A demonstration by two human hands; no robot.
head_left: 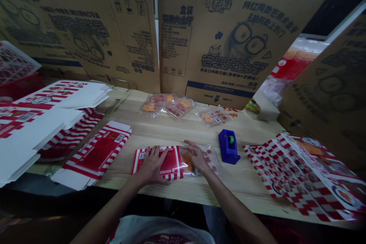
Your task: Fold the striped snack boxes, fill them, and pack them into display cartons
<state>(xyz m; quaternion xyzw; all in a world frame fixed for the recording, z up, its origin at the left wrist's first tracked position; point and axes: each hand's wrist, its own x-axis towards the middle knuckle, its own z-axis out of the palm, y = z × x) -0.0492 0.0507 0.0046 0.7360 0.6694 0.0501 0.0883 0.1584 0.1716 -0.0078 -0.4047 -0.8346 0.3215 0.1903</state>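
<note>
We sat at a pale wooden table (160, 129) in dim light. Tall printed cardboard cartons (228, 34) walled off its far edge, another carton (334, 91) leaned at the right, and a white lattice basket (13, 61) stood left.

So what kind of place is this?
Probably a small packing workshop: big printed cartons line the wooden table, flat red-striped boxes sit stacked, and sealed snack packets wait nearby.

Dim overall, soft focus, edges warped, corners dark
</note>
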